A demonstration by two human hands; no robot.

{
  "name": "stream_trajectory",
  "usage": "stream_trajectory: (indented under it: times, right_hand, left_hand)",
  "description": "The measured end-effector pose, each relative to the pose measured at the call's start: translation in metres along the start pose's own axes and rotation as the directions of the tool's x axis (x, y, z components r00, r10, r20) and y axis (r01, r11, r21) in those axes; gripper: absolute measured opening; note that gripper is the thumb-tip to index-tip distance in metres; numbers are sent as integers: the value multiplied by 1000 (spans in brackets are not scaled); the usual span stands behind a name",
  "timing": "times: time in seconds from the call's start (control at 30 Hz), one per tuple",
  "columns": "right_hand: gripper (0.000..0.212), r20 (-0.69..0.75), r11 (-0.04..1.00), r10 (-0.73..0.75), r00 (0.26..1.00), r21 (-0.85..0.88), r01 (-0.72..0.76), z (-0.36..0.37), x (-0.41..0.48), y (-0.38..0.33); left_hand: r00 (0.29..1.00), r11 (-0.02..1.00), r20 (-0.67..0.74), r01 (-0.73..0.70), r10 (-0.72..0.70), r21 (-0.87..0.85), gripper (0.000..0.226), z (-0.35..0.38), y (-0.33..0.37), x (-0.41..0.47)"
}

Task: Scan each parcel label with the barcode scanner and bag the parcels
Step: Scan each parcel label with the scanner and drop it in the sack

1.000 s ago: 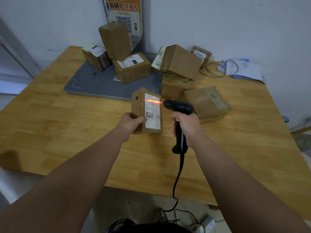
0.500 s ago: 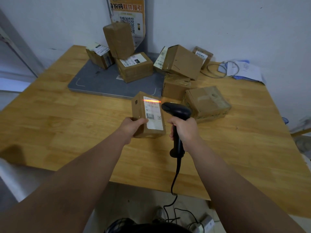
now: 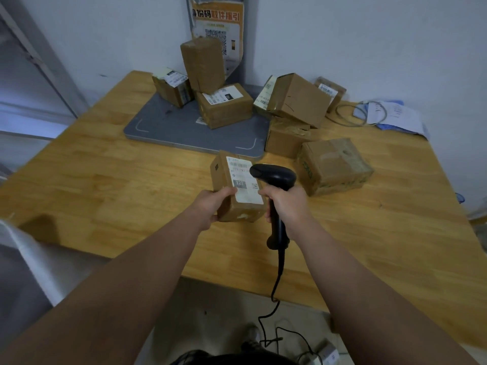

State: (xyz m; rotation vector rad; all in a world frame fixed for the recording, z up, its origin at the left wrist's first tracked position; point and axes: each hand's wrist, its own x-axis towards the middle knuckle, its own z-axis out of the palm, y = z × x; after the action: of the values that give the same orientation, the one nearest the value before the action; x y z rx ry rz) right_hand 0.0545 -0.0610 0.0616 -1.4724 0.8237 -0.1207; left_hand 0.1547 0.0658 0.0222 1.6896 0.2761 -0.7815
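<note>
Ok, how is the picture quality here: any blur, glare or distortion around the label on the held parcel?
Head view throughout: the edges of the table curve from wide-angle distortion; the label on the held parcel is soft, fine print unreadable, no glare; light is dim and even, with a soft shadow at far left.

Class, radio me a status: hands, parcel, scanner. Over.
Left hand grips labelled parcel. Right hand grips barcode scanner, head at the label. No scan line visible. Nothing between them.

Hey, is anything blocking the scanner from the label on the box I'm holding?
Nothing visible does. The scanner has its nose right beside the label on the held parcel, with no object between. The thumb of the left hand lies only at the label's lower left edge.
</note>
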Motion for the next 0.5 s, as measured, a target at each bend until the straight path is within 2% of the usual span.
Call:
stream_trajectory:
  times: [0.2,0.33,0.5]
  right_hand:
    - [18,105,997,-33,994,-72,41,46,-9,-4]
    - [16,215,991,-38,976,-120,66,104,-31,-1]
    - [25,392,988,-16,920,-134,75,189,-76,13]
  left_hand:
    - [996,995,-70,-58,53,-80,54,-51,-16,-15]
    - [978,984,-183,-126,103,-122,69,-115,-36,-34]
    - [917,952,-355,-255,183,-168,55,-214,-65,-75]
